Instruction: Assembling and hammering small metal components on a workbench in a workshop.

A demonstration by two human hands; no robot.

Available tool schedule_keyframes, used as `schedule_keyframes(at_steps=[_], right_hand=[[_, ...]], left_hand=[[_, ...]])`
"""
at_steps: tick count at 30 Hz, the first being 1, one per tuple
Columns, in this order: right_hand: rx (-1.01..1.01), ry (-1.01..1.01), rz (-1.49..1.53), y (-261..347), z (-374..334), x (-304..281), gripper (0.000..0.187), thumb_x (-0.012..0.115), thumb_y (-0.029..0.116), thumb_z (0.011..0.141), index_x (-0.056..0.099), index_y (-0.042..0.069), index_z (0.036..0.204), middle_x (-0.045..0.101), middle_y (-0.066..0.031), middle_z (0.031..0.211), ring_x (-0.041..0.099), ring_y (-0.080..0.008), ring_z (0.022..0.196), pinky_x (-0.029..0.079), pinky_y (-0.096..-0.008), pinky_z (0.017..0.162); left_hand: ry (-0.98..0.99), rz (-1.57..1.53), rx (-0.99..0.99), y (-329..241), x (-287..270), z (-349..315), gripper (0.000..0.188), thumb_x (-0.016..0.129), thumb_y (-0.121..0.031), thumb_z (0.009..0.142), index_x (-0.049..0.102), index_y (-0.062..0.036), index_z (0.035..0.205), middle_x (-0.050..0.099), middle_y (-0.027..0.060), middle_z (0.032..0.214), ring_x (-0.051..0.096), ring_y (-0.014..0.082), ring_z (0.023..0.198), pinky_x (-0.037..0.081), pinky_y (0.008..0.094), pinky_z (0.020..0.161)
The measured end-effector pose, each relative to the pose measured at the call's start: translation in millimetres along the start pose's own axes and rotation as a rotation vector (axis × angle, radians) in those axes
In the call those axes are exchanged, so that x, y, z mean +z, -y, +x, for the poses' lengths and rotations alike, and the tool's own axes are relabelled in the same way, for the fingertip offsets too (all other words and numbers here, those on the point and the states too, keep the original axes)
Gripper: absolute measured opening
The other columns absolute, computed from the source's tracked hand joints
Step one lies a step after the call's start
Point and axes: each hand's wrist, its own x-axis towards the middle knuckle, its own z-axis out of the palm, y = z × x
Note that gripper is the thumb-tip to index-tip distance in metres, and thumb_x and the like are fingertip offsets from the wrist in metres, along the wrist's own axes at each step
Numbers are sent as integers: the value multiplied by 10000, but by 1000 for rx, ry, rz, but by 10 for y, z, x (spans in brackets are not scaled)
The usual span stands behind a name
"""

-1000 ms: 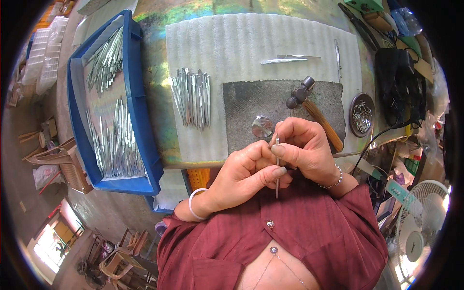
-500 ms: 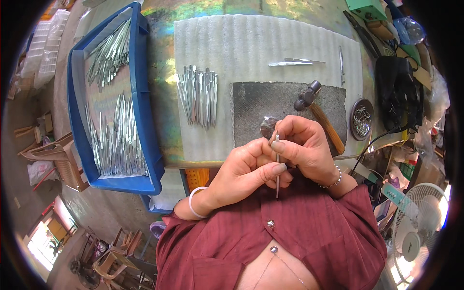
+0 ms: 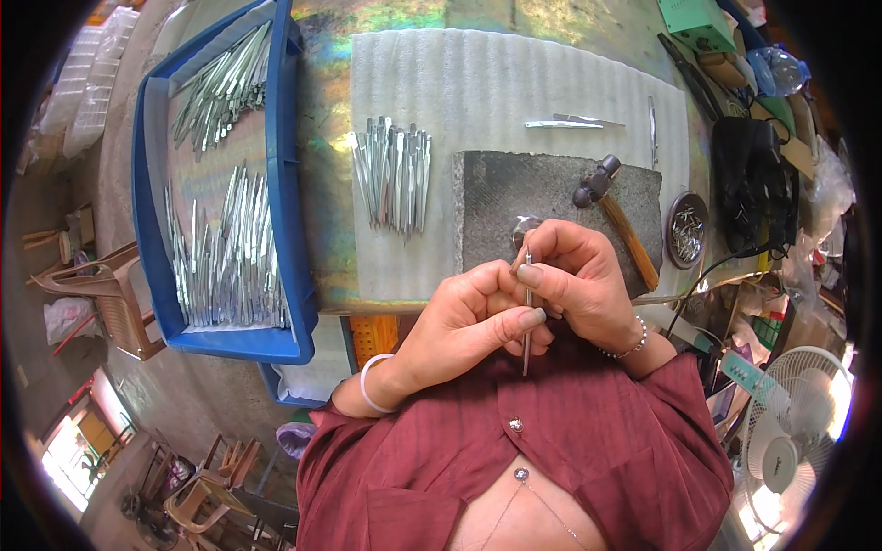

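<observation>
My left hand (image 3: 478,312) and my right hand (image 3: 579,280) meet in front of my shirt, both closed on one slim metal piece (image 3: 526,355). It stands nearly upright in the picture, its thin tip between my right thumb and forefinger and its lower end below my left thumb. My fingers hide part of it, so its exact kind is unclear. Just beyond my right fingertips, a small shiny rounded object (image 3: 522,228) is partly covered. Behind my hands lies a dark stone slab (image 3: 496,188), with a wooden-handled hammer (image 3: 627,241) on its right side.
White foam sheet (image 3: 459,83) covers the table, bearing a bundle of slim metal pieces (image 3: 392,174) and a few loose ones (image 3: 574,122). A blue tray (image 3: 285,184) of similar pieces stands left. Right are a round dish (image 3: 678,253) of small metal parts and a fan (image 3: 781,450).
The view has shifted slightly, so the tray, foam sheet and slab sit a little farther right. My hands keep almost the same grip on the metal piece.
</observation>
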Motion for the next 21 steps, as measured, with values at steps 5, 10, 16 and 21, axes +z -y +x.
schedule_keyframes(at_steps=[5, 10, 16, 21], right_hand=[[38, -17, -8, -43, 8, 56, 87, 609, 107, 880, 563, 34, 872, 573, 15, 698, 490, -17, 581, 346, -169, 477], [44, -14, -15, -58, 19, 94, 84, 607, 108, 880, 566, 34, 872, 575, 11, 693, 483, -18, 569, 343, -168, 473], [11, -10, -40, -76, 20, 130, 77, 610, 93, 875, 565, 31, 879, 569, 18, 703, 481, -14, 582, 352, -166, 487], [-15, -14, -44, -95, 22, 133, 76, 607, 89, 877, 564, 26, 887, 569, 10, 710, 482, -19, 587, 352, -166, 487]], left_hand=[[11, -18, 9, 3, -39, -51, 151, 550, -111, 920, 500, -5, 1015, 648, 77, 844, 636, 119, 753, 508, 217, 641], [-20, -40, 13, 20, -41, -100, 151, 551, -114, 921, 500, -10, 1016, 648, 69, 835, 634, 113, 754, 504, 210, 635], [-38, -25, 37, 43, -34, -138, 143, 547, -111, 923, 496, -12, 1011, 643, 59, 827, 625, 103, 748, 494, 205, 632], [-36, -9, 41, 41, -50, -141, 123, 541, -99, 924, 495, -15, 1002, 637, 54, 829, 614, 95, 734, 483, 201, 630]])
